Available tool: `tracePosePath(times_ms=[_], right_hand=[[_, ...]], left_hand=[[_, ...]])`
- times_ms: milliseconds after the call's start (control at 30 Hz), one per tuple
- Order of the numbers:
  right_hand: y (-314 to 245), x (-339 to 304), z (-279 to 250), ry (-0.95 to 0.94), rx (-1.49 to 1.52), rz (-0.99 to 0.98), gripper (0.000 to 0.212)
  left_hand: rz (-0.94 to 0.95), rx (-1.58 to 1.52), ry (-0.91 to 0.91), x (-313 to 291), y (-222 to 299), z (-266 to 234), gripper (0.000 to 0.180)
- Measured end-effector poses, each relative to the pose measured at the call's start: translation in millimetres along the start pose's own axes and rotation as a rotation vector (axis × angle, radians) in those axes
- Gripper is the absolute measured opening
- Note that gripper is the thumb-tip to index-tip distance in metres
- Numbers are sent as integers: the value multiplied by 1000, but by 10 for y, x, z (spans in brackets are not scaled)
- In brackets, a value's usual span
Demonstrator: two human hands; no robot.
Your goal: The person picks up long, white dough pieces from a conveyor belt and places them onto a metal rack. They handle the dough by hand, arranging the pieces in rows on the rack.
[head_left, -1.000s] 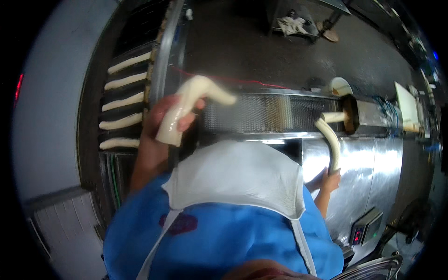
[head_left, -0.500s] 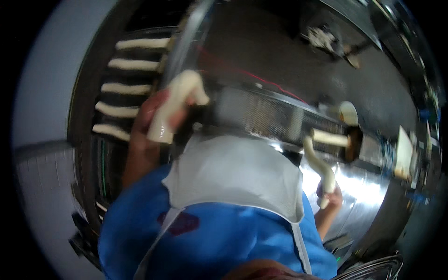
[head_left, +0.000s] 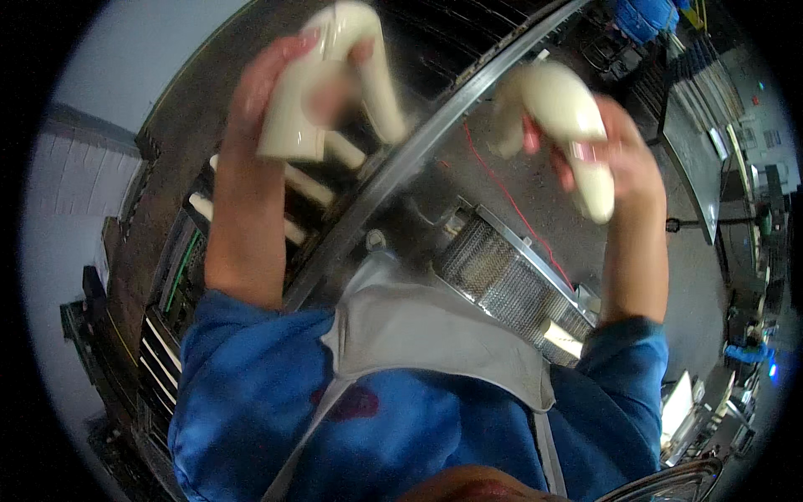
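My left hand [head_left: 266,84] is raised at the upper left, its fingers wrapped round a thick, glossy, cream-coloured dough strip [head_left: 294,113]. That strip bends over at the top and its free end hangs down to the right. Farther right, my right hand [head_left: 621,155] grips a second dough strip [head_left: 556,100], which arches over the fingers; its far end is blurred. Beneath my left hand, several dough strips [head_left: 308,186] lie in a row on a dark surface, partly hidden by my forearm.
A metal rail [head_left: 435,125] runs diagonally between my hands, bordering the dark surface. Below and to the right is a mesh conveyor [head_left: 502,272] with another dough strip [head_left: 562,339] on it. A red cable [head_left: 502,180] lies beyond. At the right stands a metal table [head_left: 696,159]; blue clothing [head_left: 646,18] shows far off.
Both hands have moved up and away from my body, each still holding its dough strip. My right hand rose from beside the conveyor. The view has turned toward the dark surface.
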State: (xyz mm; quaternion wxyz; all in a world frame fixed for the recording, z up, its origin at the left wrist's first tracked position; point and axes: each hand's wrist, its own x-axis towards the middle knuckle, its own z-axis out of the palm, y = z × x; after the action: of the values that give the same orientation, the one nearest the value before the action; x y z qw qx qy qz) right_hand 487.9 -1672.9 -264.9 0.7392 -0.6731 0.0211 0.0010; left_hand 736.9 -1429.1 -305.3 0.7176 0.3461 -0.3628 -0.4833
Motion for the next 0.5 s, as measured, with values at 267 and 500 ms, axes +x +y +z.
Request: tracePosePath(times_ms=[267, 500], right_hand=[[932, 2119, -890, 87, 314, 308, 45], [2875, 2761, -1190, 337, 279, 632, 40]], left_hand=[[-120, -6, 356, 759, -443, -949, 34], [-405, -589, 700, 764, -2350, -2014, 26]])
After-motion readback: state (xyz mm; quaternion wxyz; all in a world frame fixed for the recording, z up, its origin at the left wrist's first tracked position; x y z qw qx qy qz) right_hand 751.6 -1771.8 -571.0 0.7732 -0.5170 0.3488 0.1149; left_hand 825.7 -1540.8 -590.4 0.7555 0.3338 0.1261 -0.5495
